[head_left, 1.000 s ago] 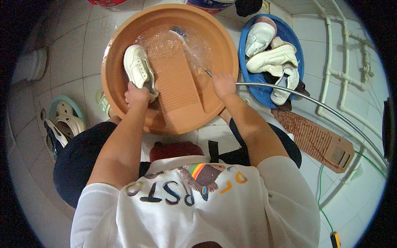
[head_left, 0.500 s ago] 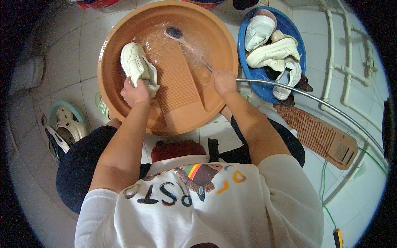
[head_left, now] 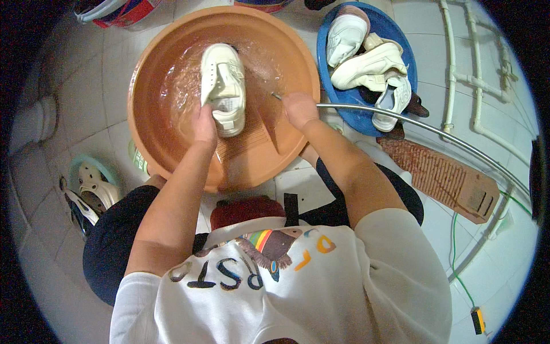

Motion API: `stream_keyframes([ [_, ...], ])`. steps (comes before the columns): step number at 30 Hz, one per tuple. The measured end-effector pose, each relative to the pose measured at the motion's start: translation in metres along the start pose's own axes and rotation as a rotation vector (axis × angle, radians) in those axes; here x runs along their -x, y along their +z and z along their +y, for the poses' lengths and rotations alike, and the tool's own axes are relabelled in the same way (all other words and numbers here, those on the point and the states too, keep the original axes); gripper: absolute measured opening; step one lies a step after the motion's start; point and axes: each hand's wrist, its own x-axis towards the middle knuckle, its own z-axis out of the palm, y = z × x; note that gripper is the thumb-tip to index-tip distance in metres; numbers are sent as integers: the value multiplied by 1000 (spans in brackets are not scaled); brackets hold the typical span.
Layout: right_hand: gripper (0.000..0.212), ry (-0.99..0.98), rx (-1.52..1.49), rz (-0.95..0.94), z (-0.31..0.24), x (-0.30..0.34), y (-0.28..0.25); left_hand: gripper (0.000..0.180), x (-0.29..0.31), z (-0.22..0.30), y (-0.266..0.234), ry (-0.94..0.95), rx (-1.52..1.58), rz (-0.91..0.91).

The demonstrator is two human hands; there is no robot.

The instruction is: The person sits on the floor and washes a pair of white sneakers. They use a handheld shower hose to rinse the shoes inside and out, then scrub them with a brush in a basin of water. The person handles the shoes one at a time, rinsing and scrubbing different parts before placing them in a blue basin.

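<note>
Over the orange basin (head_left: 137,109), my left hand (head_left: 205,125) grips a cream lace-up sneaker (head_left: 220,77) by the side of its heel opening. The toe points away from me, and the inside of the shoe shows. My right hand (head_left: 301,109) is closed round a flexible metal hose (head_left: 372,109) at the basin's right side. The hose's tip (head_left: 276,96) points toward the sneaker, with water spraying from it. Rippling water covers the basin's bottom. A ridged washboard slope (head_left: 252,140) lies partly hidden under the shoe.
A blue tub (head_left: 338,106) holding several pale shoes (head_left: 366,66) stands to the right. Below it, a brown washboard (head_left: 438,180) lies on the tiles. White pipes (head_left: 450,74) run along the right wall. At the left are pale clogs (head_left: 98,186) in a light-green basin (head_left: 86,160).
The sneaker has moved right to the basin's middle and turned, showing its other side; it now hides most of the dark brush. The hose tip has shifted slightly left.
</note>
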Motion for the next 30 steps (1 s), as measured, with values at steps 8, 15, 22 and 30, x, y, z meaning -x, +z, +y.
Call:
stream_keyframes([
  [8, 27, -136, 391, -176, 17, -47, -2, 23, 5, 11, 43, -336, 221, -286],
  [15, 27, -69, 482, -54, 44, -73, 13, 30, 14, 108, 101, -420, 145, -644],
  [22, 25, 229, 69, 68, 54, -78, 20, 44, -14, 103, 183, -24, -416, -730],
  [30, 22, 169, -326, 195, 25, -67, 11, 45, -48, 33, 202, 107, -560, -541],
])
